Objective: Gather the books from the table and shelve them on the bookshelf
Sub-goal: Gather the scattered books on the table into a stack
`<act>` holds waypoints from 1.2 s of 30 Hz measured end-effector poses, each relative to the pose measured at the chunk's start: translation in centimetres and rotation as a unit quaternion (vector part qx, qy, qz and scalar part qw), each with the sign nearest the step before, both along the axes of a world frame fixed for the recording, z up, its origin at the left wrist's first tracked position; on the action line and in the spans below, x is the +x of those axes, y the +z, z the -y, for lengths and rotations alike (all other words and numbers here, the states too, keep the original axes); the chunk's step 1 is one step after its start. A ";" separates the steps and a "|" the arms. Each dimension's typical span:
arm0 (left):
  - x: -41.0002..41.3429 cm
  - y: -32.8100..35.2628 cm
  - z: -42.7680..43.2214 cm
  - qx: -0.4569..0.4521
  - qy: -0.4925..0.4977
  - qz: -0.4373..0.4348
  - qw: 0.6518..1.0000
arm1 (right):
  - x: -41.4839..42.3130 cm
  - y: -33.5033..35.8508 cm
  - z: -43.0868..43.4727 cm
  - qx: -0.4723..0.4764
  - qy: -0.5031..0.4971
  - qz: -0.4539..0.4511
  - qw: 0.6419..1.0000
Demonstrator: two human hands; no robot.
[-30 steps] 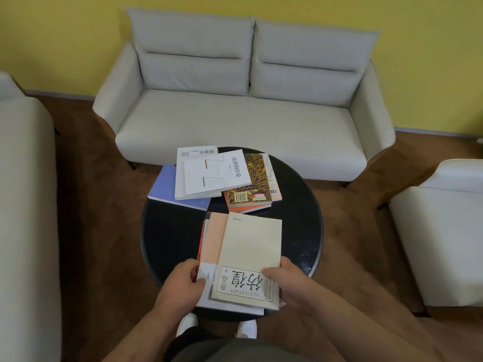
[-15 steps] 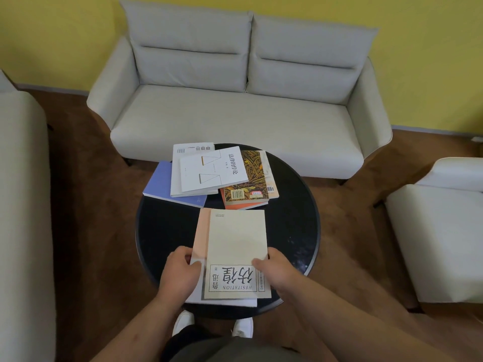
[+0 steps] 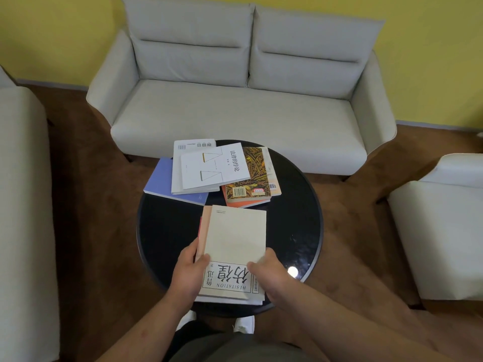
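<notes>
At the bottom centre of the frame your left hand (image 3: 189, 270) grips the left edge of the near stack of books (image 3: 235, 236), thumb laid on its cream top cover. Your right hand (image 3: 266, 273) grips the right edge the same way, so both are curled round the stack. It lies on the near part of the round black table (image 3: 167, 231). Higher up, toward the table's far edge, lie the other books: a blue book (image 3: 162, 178) at the left, two white books (image 3: 211, 168) overlapping it, and a patterned book (image 3: 256, 173) just right of them. Beyond the table, across the upper frame, stands a grey sofa (image 3: 235, 113) against a yellow wall (image 3: 52, 35).
</notes>
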State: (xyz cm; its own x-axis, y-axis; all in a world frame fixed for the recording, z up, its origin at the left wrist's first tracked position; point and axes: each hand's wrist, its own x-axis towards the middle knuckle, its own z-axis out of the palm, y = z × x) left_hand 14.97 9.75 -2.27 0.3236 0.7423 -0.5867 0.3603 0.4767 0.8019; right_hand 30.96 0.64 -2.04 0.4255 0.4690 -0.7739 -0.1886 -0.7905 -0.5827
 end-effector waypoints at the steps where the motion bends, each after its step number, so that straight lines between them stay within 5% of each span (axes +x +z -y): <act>1: 0.1 0.0 0.0 0.013 -0.013 -0.009 1.000 | -0.2 0.0 -0.2 -0.013 0.020 0.021 0.999; 10: 0.4 0.3 -1.5 -0.011 -0.042 -0.005 0.999 | -0.2 -0.6 -0.6 -0.026 0.118 0.055 0.991; 13: 1.3 0.7 -2.2 0.053 -0.073 -0.017 0.996 | 0.1 -0.1 -0.4 0.023 0.168 0.116 0.979; 17: 1.1 -0.2 -3.1 0.168 -0.221 -0.108 0.955 | 1.2 0.7 -1.7 0.083 0.346 0.312 0.881; 20: 0.3 -1.1 -3.3 0.190 -0.232 -0.122 0.946 | 2.2 0.7 -2.2 0.069 0.440 0.319 0.837; 31: 1.0 -1.0 -3.6 0.159 -0.237 -0.147 0.947 | 3.3 -0.4 -2.4 0.046 0.477 0.330 0.814; 36: 0.9 -0.4 -5.8 0.173 -0.268 -0.155 0.935 | 5.6 0.5 -7.0 0.094 0.407 0.441 0.795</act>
State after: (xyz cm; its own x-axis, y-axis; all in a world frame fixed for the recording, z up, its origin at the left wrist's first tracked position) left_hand 15.83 15.52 -2.63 0.5583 0.6849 -0.4681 0.7135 -0.1085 0.6922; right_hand 36.56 7.67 -1.57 0.2599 0.9386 -0.2267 0.8871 -0.3248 -0.3280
